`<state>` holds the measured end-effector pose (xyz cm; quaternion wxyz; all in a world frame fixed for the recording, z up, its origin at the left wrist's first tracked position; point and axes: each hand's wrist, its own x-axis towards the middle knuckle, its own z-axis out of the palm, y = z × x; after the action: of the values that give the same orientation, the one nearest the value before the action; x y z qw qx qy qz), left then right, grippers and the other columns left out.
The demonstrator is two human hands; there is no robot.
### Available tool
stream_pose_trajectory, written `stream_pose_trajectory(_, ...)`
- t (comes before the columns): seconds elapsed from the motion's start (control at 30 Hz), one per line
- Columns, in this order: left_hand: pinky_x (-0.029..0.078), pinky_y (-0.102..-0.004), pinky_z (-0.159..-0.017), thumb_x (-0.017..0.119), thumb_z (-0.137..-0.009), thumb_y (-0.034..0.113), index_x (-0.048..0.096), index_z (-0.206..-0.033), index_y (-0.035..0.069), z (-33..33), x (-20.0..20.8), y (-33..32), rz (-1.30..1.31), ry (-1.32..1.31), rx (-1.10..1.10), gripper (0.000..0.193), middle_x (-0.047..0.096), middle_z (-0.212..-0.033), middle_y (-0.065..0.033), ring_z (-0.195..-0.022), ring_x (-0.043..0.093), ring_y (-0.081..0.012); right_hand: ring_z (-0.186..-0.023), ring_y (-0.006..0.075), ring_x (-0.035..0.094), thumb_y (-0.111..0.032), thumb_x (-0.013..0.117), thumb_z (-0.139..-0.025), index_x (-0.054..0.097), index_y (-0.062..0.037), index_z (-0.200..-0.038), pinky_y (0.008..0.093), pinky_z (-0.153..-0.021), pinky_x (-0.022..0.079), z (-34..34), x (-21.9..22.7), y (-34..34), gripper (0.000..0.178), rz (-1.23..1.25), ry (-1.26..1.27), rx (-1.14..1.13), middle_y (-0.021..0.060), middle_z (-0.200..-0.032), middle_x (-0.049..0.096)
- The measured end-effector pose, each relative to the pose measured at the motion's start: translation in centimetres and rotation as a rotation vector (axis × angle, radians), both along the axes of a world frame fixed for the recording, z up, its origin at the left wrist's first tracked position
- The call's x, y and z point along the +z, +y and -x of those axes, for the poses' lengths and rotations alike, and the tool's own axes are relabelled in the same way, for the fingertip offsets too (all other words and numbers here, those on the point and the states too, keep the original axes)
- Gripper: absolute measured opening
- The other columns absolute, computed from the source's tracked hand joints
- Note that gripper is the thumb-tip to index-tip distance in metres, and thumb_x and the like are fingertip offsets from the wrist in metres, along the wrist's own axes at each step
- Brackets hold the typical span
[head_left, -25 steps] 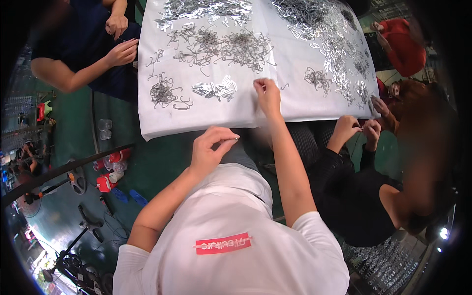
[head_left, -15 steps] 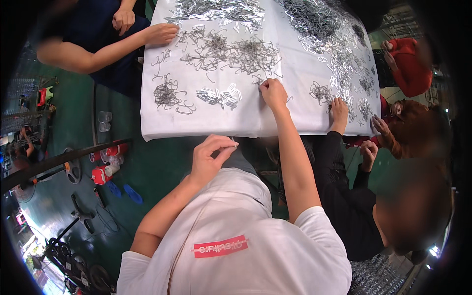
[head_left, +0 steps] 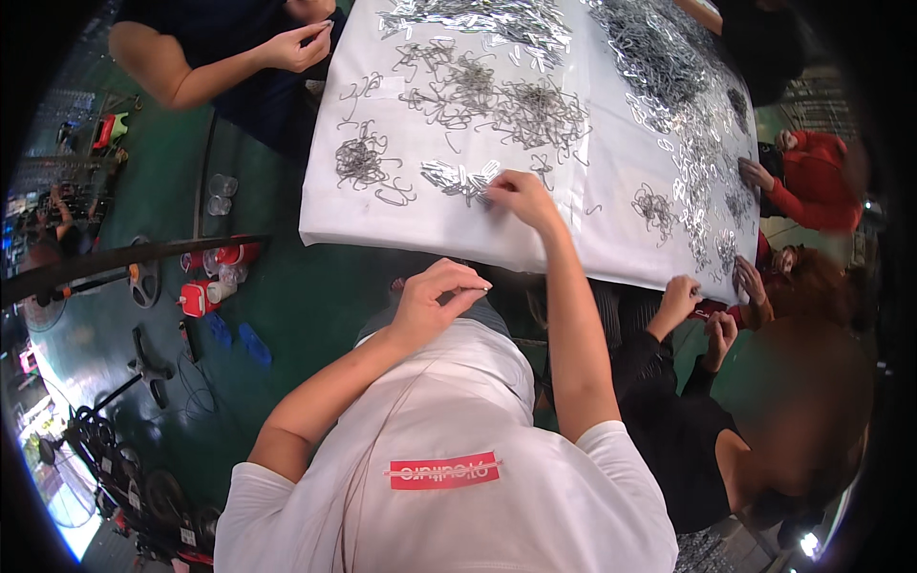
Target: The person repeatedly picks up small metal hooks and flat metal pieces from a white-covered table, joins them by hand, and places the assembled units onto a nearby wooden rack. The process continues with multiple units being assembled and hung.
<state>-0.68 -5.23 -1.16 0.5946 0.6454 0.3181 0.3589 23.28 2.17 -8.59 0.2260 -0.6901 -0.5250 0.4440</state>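
In front of my shirt, my left hand (head_left: pixel 439 298) pinches a small shiny metal piece (head_left: pixel 487 287) between thumb and fingers; only its tip shows. My right hand (head_left: pixel 525 201) reaches over the white-covered table (head_left: pixel 382 227), fingers pressed together at the right end of a small heap of shiny flat metal pieces (head_left: pixel 451 178). Whatever those fingers hold is hidden. Left of that heap lies a tangle of thin bent wire hooks (head_left: pixel 359 162). Beyond it spreads a larger scatter of wire hooks (head_left: pixel 535 113).
Bright metal pieces (head_left: pixel 497 21) are heaped at the far edge, with another large pile (head_left: pixel 659 57) farther right. Beside me, a person in black has a hand (head_left: pixel 678 304) at the table edge. Another person's hand (head_left: pixel 298 48) is at the far left. A dark bar (head_left: pixel 143 258) crosses at left.
My right hand has moved left and nearer, from the loose wire hooks to the shiny heap. My left hand stays pinched. The left-hand person's hand has lifted off the table.
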Motion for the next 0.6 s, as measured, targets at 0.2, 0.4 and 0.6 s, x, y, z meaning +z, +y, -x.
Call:
stream_pose_trajectory(0.2, 0.051, -0.0246, -0.067, 0.068, -0.079, -0.007, 0.07, -0.095, 0.004, 0.5, -0.3, -0.6, -0.016, 0.057, -0.014, 0.019, 0.066, -0.09, -0.0069, -0.077, 0.061, -0.0137, -0.071, 0.0166, 0.062, -0.02, 0.067, -0.083, 0.071, -0.0026, -0.096, 0.0311, -0.064, 0.049, 8.8, -0.3, 5.9, 0.021, -0.181, 0.132, 0.057, 0.01, -0.081, 0.068)
stream_pose_trajectory(0.4, 0.051, -0.0264, -0.066, 0.069, -0.079, -0.005, 0.07, -0.096, 0.004, 0.5, -0.5, -0.4, -0.019, 0.042, -0.013, 0.018, 0.067, -0.09, -0.0068, -0.08, 0.061, -0.016, -0.075, 0.0151, 0.063, -0.015, 0.066, -0.086, 0.071, -0.0032, -0.099, 0.0296, -0.068, 0.05, 3.6, -0.6, 3.5, 0.018, -0.268, -0.035, -0.198, 0.0094, -0.085, 0.07)
stream_pose_trajectory(0.6, 0.049, -0.0265, -0.067, 0.07, -0.076, -0.008, 0.07, -0.093, 0.004, 1.0, -0.6, -0.5, -0.092, 0.04, -0.005, 0.02, 0.067, -0.089, -0.0062, -0.079, 0.061, -0.0166, -0.084, 0.0287, 0.064, -0.018, 0.068, -0.08, 0.07, -0.0116, -0.089, 0.0393, -0.075, 0.052, 7.4, -0.9, 2.4, 0.011, -0.268, -0.233, 0.111, 0.0075, -0.093, 0.063)
